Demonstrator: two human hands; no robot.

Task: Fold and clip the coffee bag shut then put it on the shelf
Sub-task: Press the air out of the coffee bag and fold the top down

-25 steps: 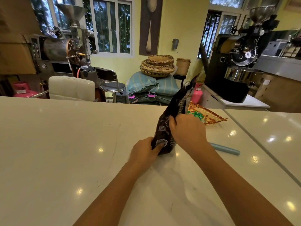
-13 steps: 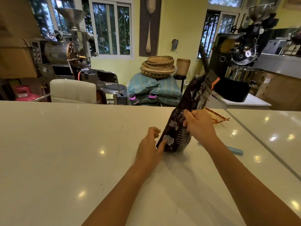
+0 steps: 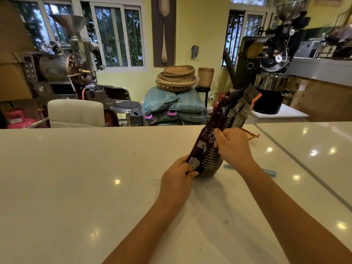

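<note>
Here on the white counter (image 3: 95,178), left hand (image 3: 177,180) pinching the coffee bag (image 3: 211,149) base, right hand (image 3: 231,147) gripping mid-bag, likely steadying it upright before folding; blue clip (image 3: 268,171) nearby.

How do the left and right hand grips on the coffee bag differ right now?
Left hand pinches the coffee bag at its bottom corner, close to the white counter; right hand wraps around the bag's middle, higher up. Left thumb lies by the barcode label; right fingers curl over the printed side panel. Left hand steadies the base; right hand carries the tilted upper part. Both are closed on the same bag, whose top is not yet folded.
</note>
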